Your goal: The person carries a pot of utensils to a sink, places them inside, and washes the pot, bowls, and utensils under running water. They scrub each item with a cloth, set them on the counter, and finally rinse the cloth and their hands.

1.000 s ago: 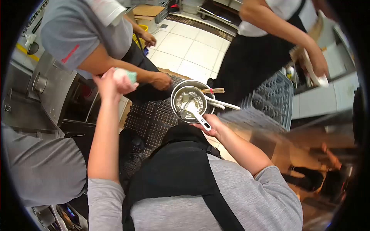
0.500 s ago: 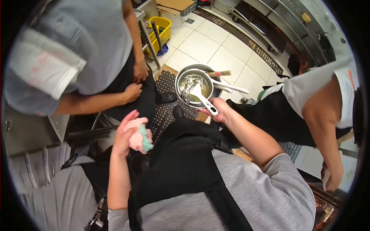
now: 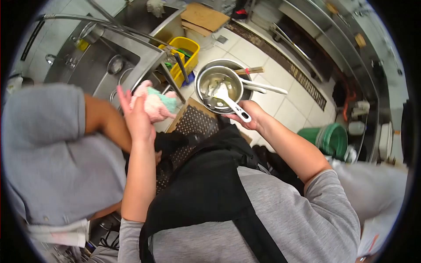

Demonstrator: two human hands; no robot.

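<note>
Left hand (image 3: 139,122) grips cloth (image 3: 156,104), right hand (image 3: 251,116) steadies bowl (image 3: 229,64)

A person in a grey shirt and black apron (image 3: 197,188) stands in a kitchen with both hands occupied. The fingers of the left hand are bent about a pink and mint-green cloth, which lies bunched against their inner side and bulges out to the right; one finger points up and away from the bundle. Well apart from the cloth, the right hand holds a metal bowl at its near right side. Those fingers are partly hidden beneath the vessel, so their full grip cannot be made out. Nested in the bowl is a smaller metal pan (image 3: 238,83) containing liquid. A white-handled spoon (image 3: 237,108) leans in the pan, its handle slanting out over the right hand. Wooden sticks (image 3: 251,70) bound with a red band and two pale handles (image 3: 268,87) jut out to the right.

At left, a co-worker in a grey top (image 3: 57,162) stands near the left forearm, beside a steel sink (image 3: 98,59). A yellow bucket (image 3: 193,55) sits on the tiled floor (image 3: 239,41) beyond the cloth; a green bucket (image 3: 337,141) stands at right.
</note>
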